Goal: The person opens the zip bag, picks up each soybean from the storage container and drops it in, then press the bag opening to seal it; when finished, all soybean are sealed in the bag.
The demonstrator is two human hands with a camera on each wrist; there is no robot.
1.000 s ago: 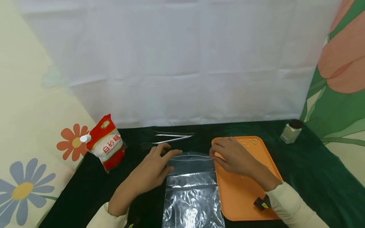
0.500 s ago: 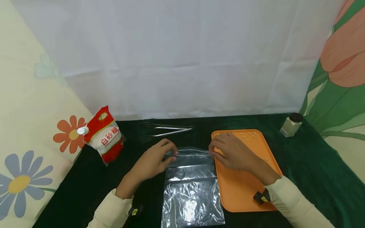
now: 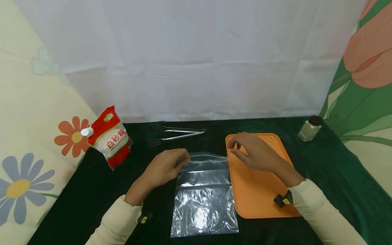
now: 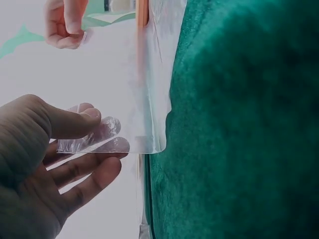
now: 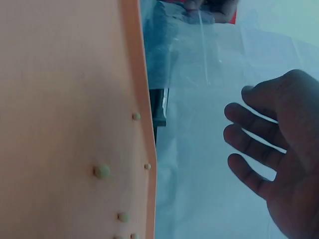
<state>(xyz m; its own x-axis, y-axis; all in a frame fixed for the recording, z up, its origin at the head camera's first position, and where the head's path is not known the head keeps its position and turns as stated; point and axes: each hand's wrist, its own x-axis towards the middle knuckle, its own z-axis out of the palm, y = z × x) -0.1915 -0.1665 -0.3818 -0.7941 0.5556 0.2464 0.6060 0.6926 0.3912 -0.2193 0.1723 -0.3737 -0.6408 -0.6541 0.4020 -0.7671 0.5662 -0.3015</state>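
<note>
A clear zip-lock bag (image 3: 203, 204) lies on the dark green cloth, its zip end raised a little and pointing away from me. My left hand (image 3: 163, 166) pinches the left corner of that end; in the left wrist view the thumb (image 4: 75, 123) is in front of the plastic, with fingers seen through it behind. My right hand (image 3: 255, 153) is over the orange tray (image 3: 260, 204), near the bag's right corner. The right wrist view shows its fingers (image 5: 249, 142) loosely bent, nothing between them, apart from the bag's edge.
Several small pale yellow beans (image 3: 271, 138) lie on the tray. Metal tongs (image 3: 180, 133) rest behind the bag. A red and white sugar bag (image 3: 111, 139) with a white spout is at left, a dark-lidded jar (image 3: 310, 129) at back right. A white sheet (image 3: 196, 68) hangs behind.
The left hand has come from just off the bag's corner to pinching it. The right hand has parted slightly from the right corner and moved right. The head view has shifted slightly down.
</note>
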